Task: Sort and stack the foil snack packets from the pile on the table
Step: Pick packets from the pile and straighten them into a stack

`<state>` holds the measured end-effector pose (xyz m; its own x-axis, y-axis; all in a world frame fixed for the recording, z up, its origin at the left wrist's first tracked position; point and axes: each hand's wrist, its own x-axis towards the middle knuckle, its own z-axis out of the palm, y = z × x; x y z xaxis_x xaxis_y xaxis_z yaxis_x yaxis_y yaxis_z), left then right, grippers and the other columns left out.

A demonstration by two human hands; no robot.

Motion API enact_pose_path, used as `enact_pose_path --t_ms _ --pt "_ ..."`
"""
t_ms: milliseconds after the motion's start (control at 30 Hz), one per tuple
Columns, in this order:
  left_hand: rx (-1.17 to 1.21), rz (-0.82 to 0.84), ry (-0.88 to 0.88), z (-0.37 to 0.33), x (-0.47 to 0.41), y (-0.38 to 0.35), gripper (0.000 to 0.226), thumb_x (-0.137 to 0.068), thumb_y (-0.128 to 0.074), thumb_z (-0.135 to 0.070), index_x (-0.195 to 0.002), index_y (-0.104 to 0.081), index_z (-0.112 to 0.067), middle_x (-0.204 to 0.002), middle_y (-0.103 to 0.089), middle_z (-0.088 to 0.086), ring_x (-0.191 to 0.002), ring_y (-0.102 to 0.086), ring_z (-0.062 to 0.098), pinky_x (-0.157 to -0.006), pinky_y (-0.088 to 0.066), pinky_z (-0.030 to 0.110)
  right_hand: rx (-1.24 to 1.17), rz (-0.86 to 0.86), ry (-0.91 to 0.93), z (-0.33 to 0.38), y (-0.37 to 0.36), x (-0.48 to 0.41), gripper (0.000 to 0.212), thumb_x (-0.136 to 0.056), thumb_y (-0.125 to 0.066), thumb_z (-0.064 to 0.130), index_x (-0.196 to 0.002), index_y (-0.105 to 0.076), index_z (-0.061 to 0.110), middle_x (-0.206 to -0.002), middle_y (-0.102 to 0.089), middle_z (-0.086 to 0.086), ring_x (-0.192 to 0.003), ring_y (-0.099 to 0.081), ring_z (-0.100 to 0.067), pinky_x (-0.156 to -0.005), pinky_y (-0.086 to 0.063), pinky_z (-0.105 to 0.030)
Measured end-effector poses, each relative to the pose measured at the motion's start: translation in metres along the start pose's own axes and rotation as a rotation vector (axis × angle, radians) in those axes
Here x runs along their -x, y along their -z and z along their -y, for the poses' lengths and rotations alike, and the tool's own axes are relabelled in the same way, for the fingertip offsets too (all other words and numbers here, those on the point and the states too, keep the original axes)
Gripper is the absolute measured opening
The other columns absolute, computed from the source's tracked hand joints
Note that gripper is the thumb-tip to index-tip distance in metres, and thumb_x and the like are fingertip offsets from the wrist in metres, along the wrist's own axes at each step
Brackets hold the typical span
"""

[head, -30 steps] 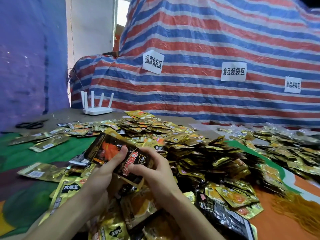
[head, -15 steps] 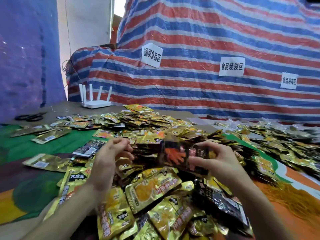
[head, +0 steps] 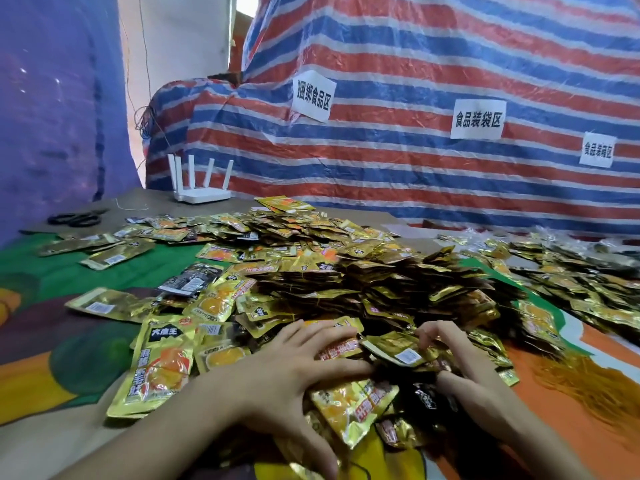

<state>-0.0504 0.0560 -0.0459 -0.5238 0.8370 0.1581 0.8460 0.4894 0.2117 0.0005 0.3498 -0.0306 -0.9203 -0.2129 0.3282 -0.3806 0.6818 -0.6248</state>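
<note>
We are laying our left hand (head: 304,362) flat on the near edge of the pile (head: 381,282), its fingers straight and slightly spread, the tips touching a packet with red print (head: 341,348). Our right hand (head: 460,362) is curling its fingers over the far edge of a gold packet (head: 398,349) that is lying label side up, with the thumb coming in from below, so it is pinching that packet. The two hands are sitting close together, with the gold packet between them.

The pile is spreading across the middle of the table (head: 69,271), heaped loosely and highest just beyond our hands. A big packet (head: 162,365) is lying flat to the left of our left arm, and a black packet (head: 192,277) is resting further back on the green cloth. More single packets are lying scattered to the left.

To the far right a second heap (head: 571,271) is lying well apart from the pile. Some of it is looking wrapped in clear bags (head: 478,235), but we cannot tell what each is holding. Orange bands (head: 595,386) are lying in a tangle near our right arm.

At the back a router (head: 201,188) is standing by scissors (head: 74,219), before a striped tarp (head: 415,168) with three paper signs.
</note>
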Motion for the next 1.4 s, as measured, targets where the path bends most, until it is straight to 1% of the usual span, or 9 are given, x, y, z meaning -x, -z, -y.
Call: enact_pose_path --t_ms 100,267,500,800,900,1033,1267,1333,1400 --pt "0.001 0.008 0.012 0.001 -0.002 0.007 0.102 -0.066 -0.074 -0.073 -0.145 -0.01 -0.069 -0.156 0.018 -0.037 -0.141 0.027 -0.01 -0.114 0.016 0.037 0.05 -0.111 0.054 -0.001 -0.008 0.004 0.033 -0.067 -0.054 0.019 -0.1 -0.057 0.022 -0.117 -0.053 0.016 -0.116 -0.047 -0.006 -0.093 -0.042 -0.039" --pt "0.004 0.007 0.014 -0.005 0.001 0.019 0.087 -0.077 -0.068 -0.069 -0.148 -0.017 -0.062 -0.161 0.003 -0.033 -0.147 0.01 -0.009 -0.121 0.011 0.039 0.214 -0.404 0.194 0.006 -0.014 0.002 0.013 -0.082 -0.052 0.029 -0.085 -0.064 0.023 -0.107 -0.06 0.008 -0.103 -0.057 -0.016 -0.079 -0.049 -0.05" --pt "0.223 -0.206 0.171 0.002 0.001 0.044 0.043 -0.09 -0.049 -0.068 -0.127 -0.051 -0.047 -0.137 -0.041 -0.033 -0.126 -0.04 -0.013 -0.109 -0.041 0.034 0.34 -0.552 0.381 0.034 -0.025 -0.017 0.022 -0.083 -0.051 0.03 -0.082 -0.065 0.013 -0.096 -0.061 -0.001 -0.089 -0.06 -0.024 -0.074 -0.047 -0.047" --pt "-0.065 -0.383 0.628 0.113 -0.007 0.093 0.021 -0.095 -0.061 -0.037 -0.113 -0.063 -0.028 -0.117 -0.062 -0.01 -0.107 -0.056 0.01 -0.096 -0.047 0.036 0.309 -0.202 0.289 0.088 -0.03 -0.176 0.02 -0.091 -0.062 0.028 -0.109 -0.063 0.021 -0.097 -0.066 0.007 -0.091 -0.061 -0.016 -0.08 -0.053 -0.04" --pt "0.052 -0.377 0.784 0.156 -0.017 0.093 0.013 -0.097 -0.06 -0.03 -0.107 -0.064 -0.023 -0.107 -0.064 -0.004 -0.095 -0.06 0.013 -0.089 -0.05 0.034 0.422 -0.016 0.136 0.081 -0.032 -0.252 0.032 -0.09 -0.062 0.03 -0.121 -0.063 0.022 -0.108 -0.07 0.001 -0.097 -0.065 -0.021 -0.087 -0.057 -0.043" --pt "0.152 -0.382 0.857 0.194 -0.042 0.081 0.012 -0.095 -0.059 -0.025 -0.103 -0.064 -0.017 -0.104 -0.066 0.002 -0.087 -0.066 0.02 -0.082 -0.059 0.041 0.633 0.227 -0.058 0.047 -0.044 -0.323 0.026 -0.09 -0.06 0.025 -0.111 -0.07 0.013 -0.108 -0.071 -0.008 -0.099 -0.067 -0.028 -0.092 -0.057 -0.046" --pt "0.17 -0.353 0.847 0.234 -0.109 0.063 0.021 -0.091 -0.062 -0.034 -0.107 -0.06 -0.021 -0.105 -0.066 0.0 -0.095 -0.065 0.019 -0.09 -0.056 0.039 0.725 0.387 -0.232 0.004 -0.08 -0.383 0.046 -0.091 -0.06 0.053 -0.122 -0.067 0.02 -0.109 -0.067 -0.003 -0.097 -0.066 -0.022 -0.094 -0.055 -0.044" --pt "0.232 -0.354 0.823 0.246 -0.127 0.063 0.028 -0.09 -0.066 -0.036 -0.11 -0.059 -0.018 -0.113 -0.062 0.001 -0.102 -0.06 0.02 -0.093 -0.051 0.035 0.757 0.412 -0.319 0.003 -0.087 -0.391 0.063 -0.088 -0.054 0.07 -0.127 -0.062 0.022 -0.112 -0.063 -0.001 -0.091 -0.063 -0.021 -0.084 -0.054 -0.04" --pt "0.312 -0.233 0.805 0.257 -0.138 0.061 0.059 -0.089 -0.069 -0.04 -0.139 -0.049 -0.016 -0.141 -0.05 0.006 -0.128 -0.049 0.024 -0.106 -0.04 0.035 0.76 0.465 -0.412 0.002 -0.095 -0.397 0.076 -0.086 -0.044 0.081 -0.135 -0.056 0.024 -0.114 -0.061 -0.002 -0.08 -0.06 -0.019 -0.065 -0.048 -0.032"
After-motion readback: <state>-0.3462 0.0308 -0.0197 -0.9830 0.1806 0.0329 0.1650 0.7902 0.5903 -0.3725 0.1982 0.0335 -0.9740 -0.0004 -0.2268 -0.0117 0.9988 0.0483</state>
